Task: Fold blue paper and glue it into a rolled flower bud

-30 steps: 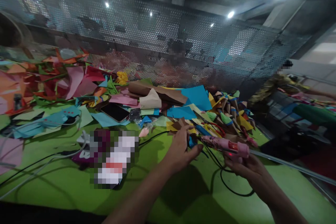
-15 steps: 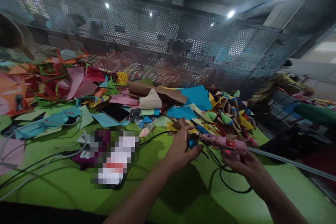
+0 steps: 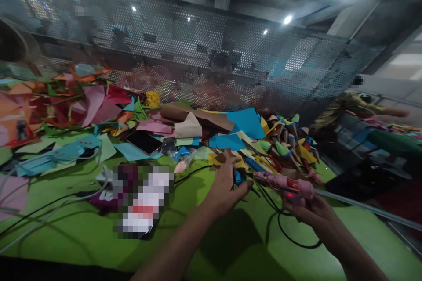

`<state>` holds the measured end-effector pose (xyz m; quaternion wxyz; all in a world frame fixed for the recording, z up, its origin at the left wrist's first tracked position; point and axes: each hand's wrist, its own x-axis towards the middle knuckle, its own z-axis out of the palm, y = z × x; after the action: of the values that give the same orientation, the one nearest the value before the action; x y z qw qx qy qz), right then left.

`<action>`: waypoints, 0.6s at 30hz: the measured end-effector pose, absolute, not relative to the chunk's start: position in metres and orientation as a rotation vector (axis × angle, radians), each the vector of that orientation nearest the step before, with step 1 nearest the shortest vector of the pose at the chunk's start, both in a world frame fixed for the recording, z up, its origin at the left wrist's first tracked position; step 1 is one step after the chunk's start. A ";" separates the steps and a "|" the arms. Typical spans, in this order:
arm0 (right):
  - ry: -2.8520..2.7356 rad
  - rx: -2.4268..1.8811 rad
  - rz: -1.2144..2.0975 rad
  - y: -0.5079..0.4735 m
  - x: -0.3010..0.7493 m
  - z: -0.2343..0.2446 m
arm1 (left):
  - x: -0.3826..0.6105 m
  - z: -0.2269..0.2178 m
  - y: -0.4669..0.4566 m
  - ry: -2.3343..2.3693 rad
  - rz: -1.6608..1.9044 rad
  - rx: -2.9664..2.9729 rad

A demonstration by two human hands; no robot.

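Note:
My right hand (image 3: 308, 210) is wrapped round the grip of a pink hot glue gun (image 3: 290, 185). A red light glows on the gun, and a long clear glue stick (image 3: 365, 205) runs out of its back. The nozzle points left, just short of my left hand (image 3: 226, 184). That hand is closed on a small folded paper piece (image 3: 238, 177), with blue showing between thumb and fingers. Brown and yellow paper (image 3: 214, 158) lies behind the fingertips, and I cannot tell whether it belongs to the same piece. A black cable (image 3: 290, 239) loops below the gun.
Coloured paper heaps (image 3: 95, 105) line the table's back before a perforated metal screen (image 3: 184, 52). A dark phone (image 3: 144, 142), a lit, blurred-out phone (image 3: 145, 204) and a purple power strip (image 3: 102, 202) lie left. Red-handled scissors (image 3: 275, 162) lie behind the gun. Another person (image 3: 343, 107) is at far right.
The glue gun has shifted slightly right, so its nozzle stands a little farther from my left hand. My left hand keeps its hold. The person at far right has stretched out an arm.

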<state>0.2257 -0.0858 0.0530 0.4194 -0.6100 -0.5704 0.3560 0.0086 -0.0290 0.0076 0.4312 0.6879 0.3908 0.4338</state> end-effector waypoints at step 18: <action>-1.424 -1.489 0.870 -0.080 0.217 0.046 | 0.010 0.002 -0.029 0.899 1.057 1.706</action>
<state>0.2171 -0.0805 0.0463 0.4375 -0.5987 -0.5725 0.3499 0.0098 -0.0293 0.0024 0.4541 0.6911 0.3642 0.4283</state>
